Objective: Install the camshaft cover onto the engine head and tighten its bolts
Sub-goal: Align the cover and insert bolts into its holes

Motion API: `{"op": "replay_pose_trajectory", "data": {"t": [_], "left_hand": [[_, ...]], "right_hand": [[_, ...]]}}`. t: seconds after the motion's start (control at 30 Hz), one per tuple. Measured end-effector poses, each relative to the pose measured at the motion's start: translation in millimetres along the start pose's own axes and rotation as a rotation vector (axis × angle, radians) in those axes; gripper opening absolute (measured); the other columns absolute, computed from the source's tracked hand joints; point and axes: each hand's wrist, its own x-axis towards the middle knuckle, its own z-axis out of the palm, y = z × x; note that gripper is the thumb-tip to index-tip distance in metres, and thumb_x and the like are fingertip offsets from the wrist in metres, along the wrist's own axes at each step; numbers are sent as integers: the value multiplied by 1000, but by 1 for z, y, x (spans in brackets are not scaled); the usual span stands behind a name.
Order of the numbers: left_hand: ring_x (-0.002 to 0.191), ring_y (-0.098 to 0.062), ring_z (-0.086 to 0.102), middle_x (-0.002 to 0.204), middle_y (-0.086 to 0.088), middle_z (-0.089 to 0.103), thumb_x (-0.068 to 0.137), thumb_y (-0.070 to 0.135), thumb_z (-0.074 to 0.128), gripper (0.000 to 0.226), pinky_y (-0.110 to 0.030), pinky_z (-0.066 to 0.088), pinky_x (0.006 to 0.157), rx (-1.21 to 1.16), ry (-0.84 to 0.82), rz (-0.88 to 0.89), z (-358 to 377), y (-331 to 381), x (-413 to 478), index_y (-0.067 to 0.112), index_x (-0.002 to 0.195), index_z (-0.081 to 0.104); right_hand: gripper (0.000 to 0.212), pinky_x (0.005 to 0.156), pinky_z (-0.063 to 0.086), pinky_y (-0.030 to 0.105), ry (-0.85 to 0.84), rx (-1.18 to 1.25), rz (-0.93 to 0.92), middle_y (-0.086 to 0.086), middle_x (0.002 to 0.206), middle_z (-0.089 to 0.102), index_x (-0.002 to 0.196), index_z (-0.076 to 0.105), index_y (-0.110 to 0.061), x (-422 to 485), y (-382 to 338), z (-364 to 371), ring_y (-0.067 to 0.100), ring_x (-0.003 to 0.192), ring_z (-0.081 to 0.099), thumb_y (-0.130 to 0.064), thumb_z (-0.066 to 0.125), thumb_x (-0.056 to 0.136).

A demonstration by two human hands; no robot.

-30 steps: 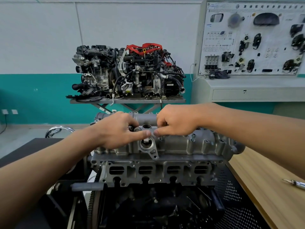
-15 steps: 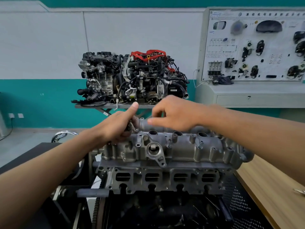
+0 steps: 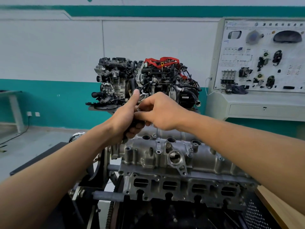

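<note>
Camshaft cover (image 3: 148, 156): pale cast aluminium, seated along the top of the engine head (image 3: 181, 187), open round bores and bolt bosses facing up, a round flanged port at its front face. Engine head: four rectangular ports in a row across the near side, mounted on a dark stand. Left hand (image 3: 125, 121): raised above the cover's left end, not touching it, thumb upright, fingers clenched round a clutch of dark parts (image 3: 134, 125) too hidden to name. Right hand (image 3: 162, 111): held just beside the left, fingers curled with the tips reaching into the left palm; a small pale piece shows there, but whether it is pinched cannot be told. Complete engine (image 3: 145, 81): behind, on a grey table against the wall, red hoses on top. Training panel (image 3: 264, 55): upright at right rear, automotive parts fixed to its white face. Wooden bench top (image 3: 283, 212): lower right corner. Wall sockets (image 3: 33, 114): low on the teal wall band, left.
</note>
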Motion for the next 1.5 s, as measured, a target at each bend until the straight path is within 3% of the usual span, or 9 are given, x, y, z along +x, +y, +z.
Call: {"op": "replay_pose_trajectory", "data": {"t": [0.1, 0.2, 0.3, 0.4, 0.6, 1.13, 1.27, 1.37, 1.5], "left_hand": [[40, -12, 25, 51, 3, 36, 83, 89, 21, 82, -19, 21, 38, -60, 7, -25, -7, -2, -2, 22, 58, 62], [40, -12, 22, 51, 2, 33, 88, 80, 32, 75, -18, 18, 39, -117, 56, -67, -12, -11, -7, 14, 80, 67], [38, -11, 23, 50, 2, 32, 98, 62, 39, 58, -17, 17, 36, -82, 154, -103, -16, -17, -9, 9, 85, 60], [37, -9, 24, 48, 5, 34, 98, 40, 44, 35, -15, 16, 35, -28, 218, -138, -14, -16, -8, 12, 79, 55], [39, -10, 27, 49, 3, 40, 90, 18, 46, 19, -17, 18, 33, -44, 253, -139, -5, -16, -5, 14, 73, 54], [41, -6, 27, 58, 4, 36, 102, 31, 53, 27, -15, 22, 33, -31, 84, -8, -16, -27, -1, 12, 84, 56], [40, -6, 27, 56, 5, 37, 101, 35, 54, 30, -14, 21, 33, -44, 74, 2, -17, -28, 1, 14, 81, 55], [39, -6, 27, 56, 5, 38, 101, 35, 54, 32, -13, 21, 33, -59, 46, 18, -18, -30, 0, 15, 76, 57], [39, -6, 25, 55, 5, 36, 100, 36, 56, 37, -12, 21, 34, -84, 32, 27, -19, -31, -1, 20, 67, 59]], "right_hand": [[25, 51, 46, 26, 89, 95, 30, 4, 61, 66, 84, 75, -5, 7, -4, -1, 11, 55, 57, -27, 67, 94], [27, 54, 49, 33, 194, 120, 91, 17, 70, 70, 84, 72, -1, 14, -4, -11, 20, 58, 58, -25, 65, 95], [27, 51, 50, 24, 24, -70, 105, 15, 71, 71, 84, 71, 2, 5, -1, -21, 18, 56, 61, -21, 63, 96], [21, 59, 56, 26, -186, -360, 113, 3, 71, 72, 82, 75, -9, -14, 5, -13, 10, 60, 63, -22, 64, 94], [18, 72, 61, 46, -222, -311, 213, 8, 73, 75, 80, 76, -8, -24, 15, -15, 26, 74, 74, -18, 66, 90], [12, 74, 60, 37, -296, -349, 121, -1, 74, 75, 82, 78, -15, -28, 20, -25, 14, 69, 69, -25, 73, 88], [49, 55, 42, 25, -375, -442, 194, -9, 47, 51, 66, 72, -11, -28, 16, -27, 6, 44, 42, -55, 66, 88], [73, 54, 40, 25, -376, -447, 250, -5, 49, 49, 78, 72, 0, -27, 17, -27, 11, 45, 41, -67, 48, 91], [42, 51, 47, 19, -326, -344, 195, -12, 57, 66, 74, 75, -19, -30, 14, -28, 4, 47, 54, -52, 59, 94]]}}
